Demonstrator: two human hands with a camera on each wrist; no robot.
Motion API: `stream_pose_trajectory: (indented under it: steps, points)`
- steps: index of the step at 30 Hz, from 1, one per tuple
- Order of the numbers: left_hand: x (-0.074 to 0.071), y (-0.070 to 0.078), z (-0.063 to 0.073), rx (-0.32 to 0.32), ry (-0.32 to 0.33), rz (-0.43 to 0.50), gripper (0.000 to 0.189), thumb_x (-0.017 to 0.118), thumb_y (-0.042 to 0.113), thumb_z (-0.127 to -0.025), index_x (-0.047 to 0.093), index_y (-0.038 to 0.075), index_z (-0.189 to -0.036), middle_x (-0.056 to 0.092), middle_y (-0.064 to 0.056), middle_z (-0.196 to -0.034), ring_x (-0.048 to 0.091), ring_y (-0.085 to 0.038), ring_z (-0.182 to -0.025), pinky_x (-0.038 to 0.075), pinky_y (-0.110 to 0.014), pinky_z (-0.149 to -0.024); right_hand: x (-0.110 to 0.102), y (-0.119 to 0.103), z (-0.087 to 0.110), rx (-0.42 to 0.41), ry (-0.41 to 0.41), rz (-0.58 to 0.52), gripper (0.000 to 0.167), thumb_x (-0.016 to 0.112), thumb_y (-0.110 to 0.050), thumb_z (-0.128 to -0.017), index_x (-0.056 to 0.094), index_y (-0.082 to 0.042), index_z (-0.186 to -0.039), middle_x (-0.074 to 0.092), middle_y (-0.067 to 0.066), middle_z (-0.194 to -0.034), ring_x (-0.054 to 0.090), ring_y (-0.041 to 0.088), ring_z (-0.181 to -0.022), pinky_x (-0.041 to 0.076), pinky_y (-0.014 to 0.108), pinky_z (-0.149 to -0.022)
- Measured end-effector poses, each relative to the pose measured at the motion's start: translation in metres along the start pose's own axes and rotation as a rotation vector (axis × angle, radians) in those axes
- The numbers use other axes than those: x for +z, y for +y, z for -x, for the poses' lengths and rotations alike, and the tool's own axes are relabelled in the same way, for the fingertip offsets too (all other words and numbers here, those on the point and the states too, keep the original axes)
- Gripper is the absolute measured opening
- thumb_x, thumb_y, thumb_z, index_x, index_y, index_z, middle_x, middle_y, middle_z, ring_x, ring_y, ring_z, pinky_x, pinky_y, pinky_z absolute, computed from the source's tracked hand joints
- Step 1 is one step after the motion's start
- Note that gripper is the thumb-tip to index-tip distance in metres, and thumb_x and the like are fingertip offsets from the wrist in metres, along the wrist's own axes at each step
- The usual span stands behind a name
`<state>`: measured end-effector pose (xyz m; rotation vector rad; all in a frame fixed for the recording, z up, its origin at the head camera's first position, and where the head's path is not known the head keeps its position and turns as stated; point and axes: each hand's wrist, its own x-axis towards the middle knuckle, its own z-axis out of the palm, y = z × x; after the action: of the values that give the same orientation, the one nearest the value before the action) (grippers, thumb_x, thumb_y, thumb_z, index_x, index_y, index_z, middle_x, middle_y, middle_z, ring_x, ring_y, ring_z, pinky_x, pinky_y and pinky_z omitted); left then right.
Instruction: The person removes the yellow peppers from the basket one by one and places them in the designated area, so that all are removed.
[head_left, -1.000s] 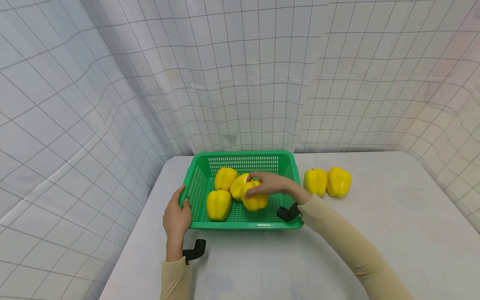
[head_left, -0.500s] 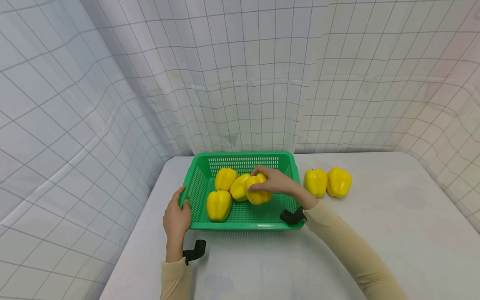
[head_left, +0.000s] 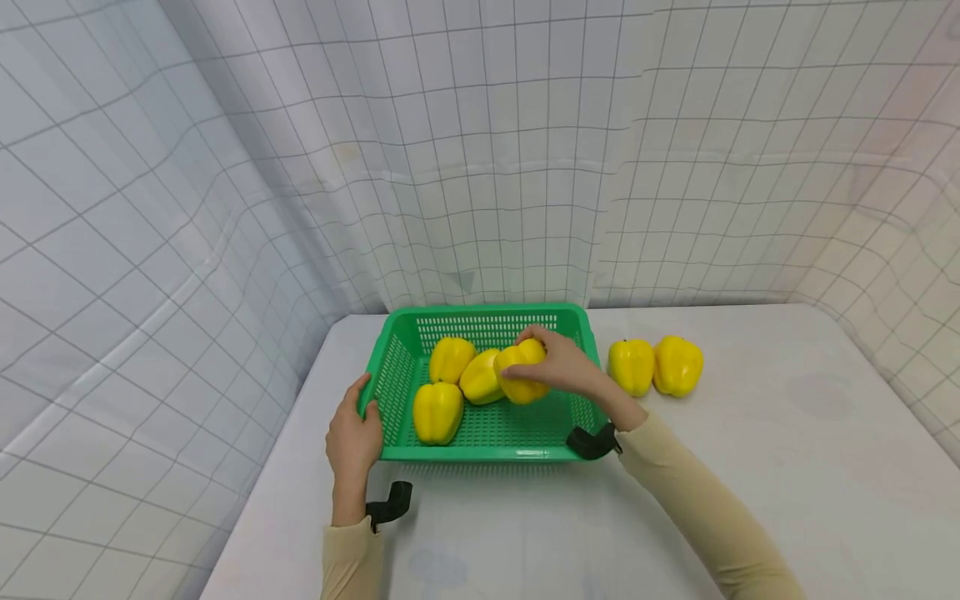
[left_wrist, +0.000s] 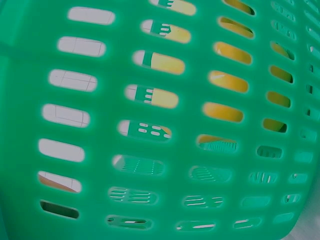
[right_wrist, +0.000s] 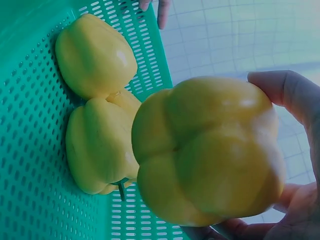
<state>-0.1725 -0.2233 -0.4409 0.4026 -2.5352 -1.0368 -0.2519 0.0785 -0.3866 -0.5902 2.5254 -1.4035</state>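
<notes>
We do best to hold the pepper (head_left: 522, 389) evenly, without squeezing, and clear of the basket's (head_left: 480, 454) edges and the other peppers (head_left: 437, 414), our left hand (head_left: 355, 433) holding the left edge steady. The pepper sits between our right hand's (head_left: 567, 364) curled fingers and thumb, gripped above the basket's floor, nearer the right edge.

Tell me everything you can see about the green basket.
The green basket is rectangular and looks like plastic, with a solid rim, slotted walls and a perforated floor. It stands upright on the white table, open at the top. Three yellow peppers lie inside, toward its left and middle. The person's left hand grips the rim at the left end.
</notes>
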Motion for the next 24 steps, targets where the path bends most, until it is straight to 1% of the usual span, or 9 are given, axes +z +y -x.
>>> stream_pose_trajectory:
  steps: [3,10,15,19,24]
  points:
    - [0.0,0.0,0.0,0.0,-0.003,-0.002,0.043,0.048,0.012,-0.097,0.047,0.011,-0.14,0.053,-0.024,-0.129,0.056,-0.035,-0.069,0.036,-0.034,-0.045,-0.001,-0.001,0.002,0.023,0.03,-0.023,0.053,0.076,-0.04,-0.077,0.052,-0.011,-0.115,0.057,0.009,-0.101,0.056,0.023,-0.082,0.05,0.033,-0.066]
    - [0.0,-0.001,-0.001,0.002,0.001,0.001,0.044,0.048,0.011,-0.097,0.047,0.011,-0.14,0.053,-0.024,-0.129,0.057,-0.036,-0.071,0.036,-0.034,-0.046,-0.005,-0.002,0.007,0.008,0.102,-0.055,0.06,0.078,-0.04,-0.076,0.05,-0.009,-0.119,0.054,0.012,-0.11,0.055,0.025,-0.088,0.05,0.034,-0.07]
    - [0.0,0.0,0.0,0.002,0.003,0.001,0.043,0.048,0.01,-0.096,0.048,0.01,-0.14,0.053,-0.026,-0.128,0.057,-0.036,-0.071,0.036,-0.034,-0.045,-0.01,-0.001,0.013,0.018,0.164,-0.059,0.066,0.079,-0.042,-0.075,0.049,-0.009,-0.124,0.052,0.014,-0.116,0.055,0.027,-0.092,0.05,0.036,-0.073]
    - [0.0,0.002,0.0,-0.002,-0.003,0.0,0.043,0.049,0.01,-0.096,0.048,0.01,-0.14,0.053,-0.025,-0.129,0.057,-0.036,-0.071,0.036,-0.034,-0.045,-0.014,0.002,0.017,0.022,0.215,-0.06,0.067,0.079,-0.042,-0.074,0.048,-0.01,-0.125,0.053,0.014,-0.118,0.055,0.028,-0.094,0.05,0.037,-0.073]
    - [-0.001,0.002,0.0,-0.005,-0.011,-0.002,0.043,0.048,0.01,-0.097,0.048,0.011,-0.14,0.053,-0.025,-0.129,0.057,-0.035,-0.07,0.036,-0.035,-0.046,-0.021,0.001,0.023,0.008,0.27,-0.103,0.067,0.08,-0.041,-0.074,0.05,-0.01,-0.125,0.055,0.01,-0.119,0.055,0.027,-0.096,0.05,0.039,-0.076]
